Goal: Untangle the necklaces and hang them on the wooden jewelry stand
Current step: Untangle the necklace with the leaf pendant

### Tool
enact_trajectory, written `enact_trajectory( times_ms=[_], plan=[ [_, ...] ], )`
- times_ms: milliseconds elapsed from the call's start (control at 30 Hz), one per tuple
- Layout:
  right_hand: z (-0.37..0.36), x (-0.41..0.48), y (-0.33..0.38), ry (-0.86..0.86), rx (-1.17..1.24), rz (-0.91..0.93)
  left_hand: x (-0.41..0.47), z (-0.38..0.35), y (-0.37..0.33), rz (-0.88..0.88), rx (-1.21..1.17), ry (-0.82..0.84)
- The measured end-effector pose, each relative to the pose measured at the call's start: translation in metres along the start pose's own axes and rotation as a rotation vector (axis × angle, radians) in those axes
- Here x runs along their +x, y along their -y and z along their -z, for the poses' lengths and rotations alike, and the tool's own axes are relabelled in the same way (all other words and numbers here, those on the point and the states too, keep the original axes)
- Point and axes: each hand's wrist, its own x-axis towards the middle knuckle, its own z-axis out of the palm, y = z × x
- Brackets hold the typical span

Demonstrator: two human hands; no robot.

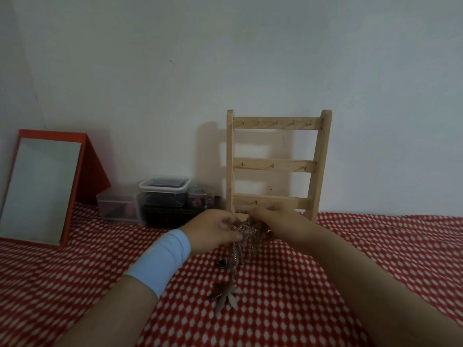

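both the left hand (213, 227) and right hand (278, 221) pinch the tangled necklaces (244, 236).

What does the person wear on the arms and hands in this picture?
A wide, light blue wristband circles the left wrist, behind the left hand. Otherwise both forearms are bare, without sleeves. The right hand shows no glove or watch; rings cannot be judged in this dim picture.

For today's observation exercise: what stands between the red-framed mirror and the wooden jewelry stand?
Clear plastic boxes and a small jar, along the wall; the head view shows them.
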Motion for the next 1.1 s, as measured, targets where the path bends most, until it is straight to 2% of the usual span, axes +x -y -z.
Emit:
enact_trajectory(
  times_ms=[233,333,467,533,600,700,867,933,967,1033,1100],
  plan=[
    [0.001,0.003,-0.007,-0.015,0.146,-0.193,-0.002,0.009,-0.001,-0.004,0.317,-0.052],
    [0.006,0.004,-0.007,-0.028,0.201,-0.197,-0.006,0.014,0.001,0.01,0.231,-0.003],
    [0.013,0.004,-0.007,-0.027,0.195,-0.184,-0.011,0.012,0.003,0.087,0.142,0.183],
    [0.019,0.005,-0.007,-0.033,0.19,-0.208,-0.009,0.008,0.004,0.123,0.108,0.168],
    [0.023,0.005,-0.008,-0.042,0.162,-0.23,-0.005,0.004,0.008,0.087,0.22,0.139],
    [0.024,0.006,-0.011,-0.021,0.113,-0.241,-0.001,0.0,0.013,-0.001,0.515,0.171],
    [0.023,0.004,-0.01,-0.035,0.069,-0.229,-0.003,-0.004,0.007,-0.037,0.482,0.139],
    [0.023,0.004,-0.011,-0.037,0.067,-0.231,-0.004,0.001,0.006,0.027,0.365,0.116],
    [0.022,0.005,-0.012,-0.04,0.064,-0.235,-0.005,0.006,0.005,0.083,0.212,0.089],
    [0.021,0.005,-0.013,-0.049,0.058,-0.256,-0.006,0.016,0.001,0.184,-0.204,-0.046],
    [0.019,0.006,-0.015,-0.065,0.066,-0.279,-0.006,0.026,-0.002,0.19,-0.662,-0.194]
  ],
)
